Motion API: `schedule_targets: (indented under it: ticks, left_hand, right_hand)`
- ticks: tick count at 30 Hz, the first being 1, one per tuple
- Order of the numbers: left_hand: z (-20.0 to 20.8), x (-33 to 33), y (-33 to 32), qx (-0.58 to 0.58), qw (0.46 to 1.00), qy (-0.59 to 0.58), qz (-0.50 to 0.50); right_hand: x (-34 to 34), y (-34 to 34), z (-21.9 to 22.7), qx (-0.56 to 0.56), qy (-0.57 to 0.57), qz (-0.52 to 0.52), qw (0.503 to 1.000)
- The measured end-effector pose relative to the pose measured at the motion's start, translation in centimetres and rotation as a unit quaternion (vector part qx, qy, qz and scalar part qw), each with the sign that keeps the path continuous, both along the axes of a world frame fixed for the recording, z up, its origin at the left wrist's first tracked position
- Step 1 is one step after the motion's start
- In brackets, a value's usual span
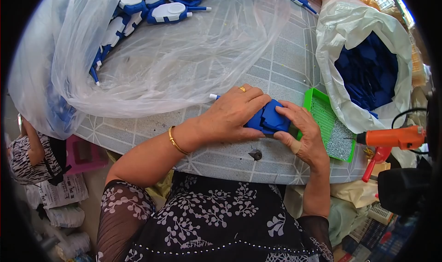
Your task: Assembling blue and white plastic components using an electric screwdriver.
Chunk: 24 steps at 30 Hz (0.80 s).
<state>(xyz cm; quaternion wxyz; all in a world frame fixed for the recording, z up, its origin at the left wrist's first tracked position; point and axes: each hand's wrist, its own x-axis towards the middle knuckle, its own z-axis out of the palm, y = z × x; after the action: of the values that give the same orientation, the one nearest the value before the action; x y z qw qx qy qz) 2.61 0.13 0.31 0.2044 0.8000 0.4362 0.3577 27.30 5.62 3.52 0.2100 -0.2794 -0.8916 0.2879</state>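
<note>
Near the table's front, my left hand (235, 112) is closed around a blue plastic casing (254, 120) from its left side. A white-tipped end (214, 96) pokes out past that hand, apparently part of the same casing. With its thumb and fingers, my right hand (301, 130) grips a flat blue plastic piece (275, 116) against the casing's right end. The inside of the casing is hidden by the hands and this piece.
Blue-and-white plastic units (170, 13) lie in a clear plastic bag (184, 73) at the back left. On the right are a green tray (309, 96) of small screws, a white sack (329, 41) of blue parts, an orange electric screwdriver (396, 137) and a red-handled tool (377, 163).
</note>
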Motion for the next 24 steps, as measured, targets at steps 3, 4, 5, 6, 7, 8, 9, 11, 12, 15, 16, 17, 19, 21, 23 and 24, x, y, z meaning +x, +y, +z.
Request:
schedule_targets:
  ticks: [3,4,5,6,7,8,9,11,12,15,16,17,19,21,23,24]
  left_hand:
    - [0.03,-0.01,0.03,-0.005,1.000,0.005,0.000]
    - [0.01,-0.04,0.03,-0.005,1.000,0.004,0.001]
    - [-0.01,-0.06,0.05,-0.007,1.000,0.001,0.002]
    - [-0.03,-0.07,0.08,-0.008,1.000,-0.003,0.003]
    - [-0.04,-0.08,0.07,-0.009,1.000,-0.003,0.003]
    - [-0.04,-0.08,0.08,-0.012,1.000,-0.004,0.004]
    - [-0.07,-0.08,0.08,-0.015,1.000,-0.004,0.004]
    - [-0.22,-0.16,0.04,-0.011,1.000,-0.003,0.005]
    - [-0.28,-0.21,0.01,-0.007,1.000,-0.001,0.007]
    - [-0.11,-0.20,0.06,-0.017,1.000,0.007,0.002]
    - [-0.10,-0.19,0.06,-0.017,1.000,0.007,0.001]
    - [-0.09,-0.18,0.07,-0.017,1.000,0.004,0.001]
    - [-0.06,-0.17,0.06,-0.016,1.000,0.002,0.000]
    - [-0.02,-0.19,0.02,-0.025,1.000,0.006,0.000]
    - [-0.10,-0.22,-0.01,-0.022,1.000,0.005,0.002]
    - [-0.14,-0.23,-0.01,-0.018,1.000,0.003,0.003]
  right_hand:
    - [-0.09,0.03,-0.56,0.032,-0.008,-0.002,0.999]
    - [-0.01,0.02,-0.70,0.061,-0.008,0.003,0.998]
    - [0.07,0.01,-0.79,0.089,-0.008,0.008,0.996]
    - [0.19,0.01,-0.80,0.089,-0.008,0.008,0.996]
    - [0.31,-0.02,-0.77,0.108,-0.001,0.008,0.994]
    - [0.40,-0.03,-0.72,0.126,0.007,0.009,0.992]
    - [0.45,-0.01,-0.56,0.126,0.007,0.009,0.992]
    - [0.47,0.09,-0.13,0.153,-0.029,0.035,0.987]
    - [0.39,0.10,-0.01,0.152,-0.029,0.035,0.987]
    - [0.29,0.15,0.10,0.168,-0.047,0.049,0.983]
    - [0.31,0.21,0.06,0.178,-0.048,0.054,0.981]
    - [0.34,0.25,0.02,0.188,-0.049,0.059,0.979]
    - [0.40,0.31,-0.30,0.191,-0.041,0.061,0.979]
    - [0.43,0.29,-0.39,0.194,-0.034,0.063,0.978]
    - [0.37,0.25,-0.37,0.195,-0.017,0.058,0.979]
    - [0.32,0.28,-0.32,0.194,-0.016,0.059,0.979]
